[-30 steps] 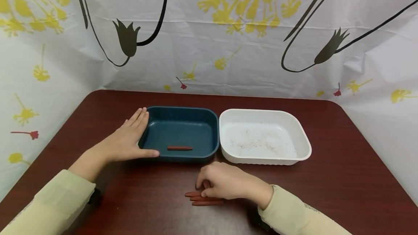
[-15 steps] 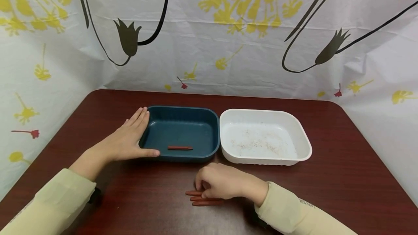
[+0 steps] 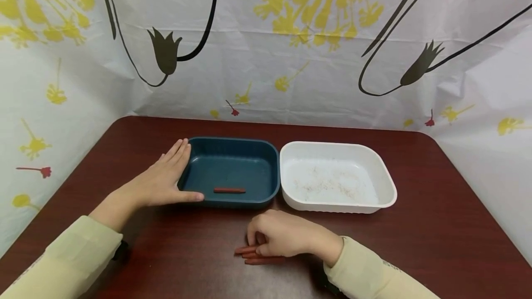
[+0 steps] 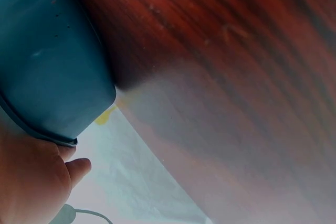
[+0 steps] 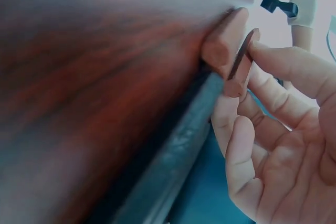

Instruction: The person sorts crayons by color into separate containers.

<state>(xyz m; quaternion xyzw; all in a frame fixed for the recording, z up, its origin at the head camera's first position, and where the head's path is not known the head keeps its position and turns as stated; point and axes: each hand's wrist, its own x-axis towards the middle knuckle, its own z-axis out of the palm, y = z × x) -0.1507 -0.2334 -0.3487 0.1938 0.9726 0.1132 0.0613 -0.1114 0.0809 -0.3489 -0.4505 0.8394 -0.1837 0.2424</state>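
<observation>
My left hand [image 3: 162, 181] lies along the left end of a dark blue tray [image 3: 232, 170], fingers straight outside its wall, thumb at the front rim. The left wrist view has that hand [image 4: 31, 177] beside the tray's outer wall [image 4: 52, 61]. Inside the tray lies one reddish-brown stick [image 3: 229, 190], tapered like a crayon. In front of the trays, my right hand [image 3: 291, 236] pinches a similar stick [image 3: 245, 249] over a few others [image 3: 265, 260] on the table. Up close, thumb and fingers of the right hand [image 5: 294, 140] hold the stick [image 5: 244, 66] beside another stick [image 5: 223, 40].
A white tray [image 3: 338, 207] stands right of the blue one, with fine brownish specks on its floor. Both rest on a dark red wooden table [image 3: 187, 253]. Behind and beside the table hangs a white sheet [image 3: 232, 68] with flower prints.
The farthest stick on the table has shifted slightly and its right end now tilts up under the right fingers. My left hand keeps its place on the blue tray.
</observation>
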